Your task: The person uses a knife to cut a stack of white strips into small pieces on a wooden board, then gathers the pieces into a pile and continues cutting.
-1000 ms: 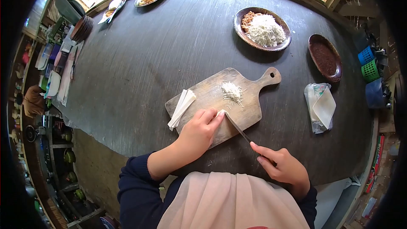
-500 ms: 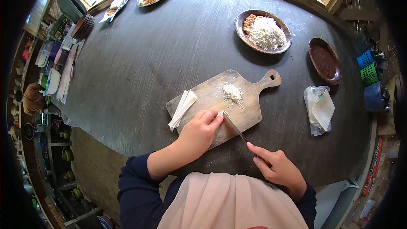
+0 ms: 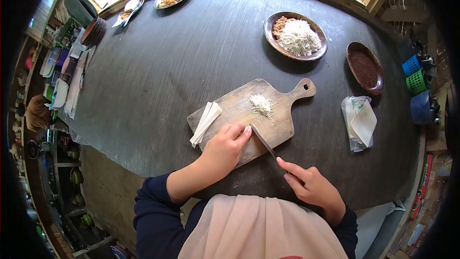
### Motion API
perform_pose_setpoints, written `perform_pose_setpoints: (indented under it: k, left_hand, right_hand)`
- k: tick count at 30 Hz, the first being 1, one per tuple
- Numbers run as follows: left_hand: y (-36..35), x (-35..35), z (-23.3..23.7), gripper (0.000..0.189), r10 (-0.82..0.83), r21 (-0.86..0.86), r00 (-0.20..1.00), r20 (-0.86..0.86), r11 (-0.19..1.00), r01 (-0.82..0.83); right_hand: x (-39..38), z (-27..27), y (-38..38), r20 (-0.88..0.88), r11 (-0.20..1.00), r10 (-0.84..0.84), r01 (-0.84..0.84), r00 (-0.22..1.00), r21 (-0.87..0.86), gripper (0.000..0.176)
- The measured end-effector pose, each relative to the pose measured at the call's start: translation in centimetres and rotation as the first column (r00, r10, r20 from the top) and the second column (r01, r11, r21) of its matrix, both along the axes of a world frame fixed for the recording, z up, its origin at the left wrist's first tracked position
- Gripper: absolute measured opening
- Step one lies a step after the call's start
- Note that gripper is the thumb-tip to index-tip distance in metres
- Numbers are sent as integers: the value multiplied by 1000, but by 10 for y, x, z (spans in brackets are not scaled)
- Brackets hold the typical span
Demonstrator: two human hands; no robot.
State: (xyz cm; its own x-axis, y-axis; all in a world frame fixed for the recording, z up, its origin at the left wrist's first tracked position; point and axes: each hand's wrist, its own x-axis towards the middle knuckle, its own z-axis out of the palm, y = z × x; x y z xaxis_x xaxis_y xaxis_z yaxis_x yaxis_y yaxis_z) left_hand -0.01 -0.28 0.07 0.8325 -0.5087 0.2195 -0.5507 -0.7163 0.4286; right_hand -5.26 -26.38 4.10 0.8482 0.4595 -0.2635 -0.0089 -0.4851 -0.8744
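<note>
On the wooden cutting board [image 3: 278, 129], my left hand [image 3: 224, 145] is closed on a white strip, mostly hidden under my fingers, with its end at the fingertips. My right hand [image 3: 309, 184] grips a knife [image 3: 265, 143] by its handle, the blade lying right beside my left fingertips. A small pile of thin white shreds [image 3: 261, 106] sits on the board beyond the blade. Several long white strips [image 3: 206, 123] lie stacked at the board's left end.
Beyond the board is an oval plate [image 3: 268, 38] holding white shreds and brown bits. At right stand a dark oval dish [image 3: 353, 57] and a plastic packet with white sheets [image 3: 362, 124]. Two filled plates, one of them dark [image 3: 160, 4], stand far left on the dark table [image 3: 158, 76].
The knife's blade has shifted very slightly at my left fingertips, and my right hand has moved a little to the left with it. My left hand stays nearly in place.
</note>
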Motion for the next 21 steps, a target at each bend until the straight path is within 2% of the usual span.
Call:
perform_pose_setpoints:
  k: [3, 5, 21]
  left_hand:
    - [0, 0, 0, 42, -16, 44, 999, -29, 999, 17]
    - [-1, 0, 1, 33, -7, -5, 1000, -9, 1000, 7]
    - [0, 1, -1, 27, 2, -23, 1000, -8, 1000, -2]
  right_hand:
    - [1, 9, -10, -32, 999, 38, -39, 999, -31, 44]
    - [1, 12, -12, -54, 997, 44, -47, 998, -56, 43]
    - [1, 8, -2, -71, 998, 44, -46, 997, -33, 43]
